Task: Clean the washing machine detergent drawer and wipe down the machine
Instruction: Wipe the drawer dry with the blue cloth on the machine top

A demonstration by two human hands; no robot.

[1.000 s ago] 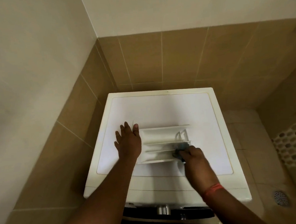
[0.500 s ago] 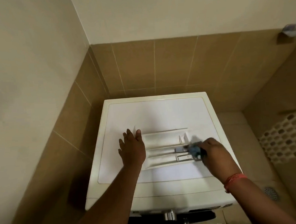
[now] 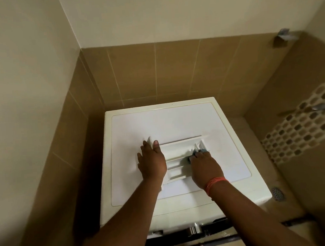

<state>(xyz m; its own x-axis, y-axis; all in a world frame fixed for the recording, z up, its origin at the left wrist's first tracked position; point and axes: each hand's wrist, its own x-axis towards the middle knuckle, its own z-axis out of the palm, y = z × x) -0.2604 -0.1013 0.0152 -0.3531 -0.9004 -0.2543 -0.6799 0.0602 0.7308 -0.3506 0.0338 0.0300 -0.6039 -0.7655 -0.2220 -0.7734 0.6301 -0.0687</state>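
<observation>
Smooth white plastic drawer (image 3: 176, 152)

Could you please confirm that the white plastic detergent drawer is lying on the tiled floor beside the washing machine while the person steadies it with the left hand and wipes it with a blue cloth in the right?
Not quite: the head view shows the white plastic detergent drawer lying on top of the white washing machine, not on the floor. The left hand does steady it, and the right hand wipes it with the small blue cloth.
</observation>
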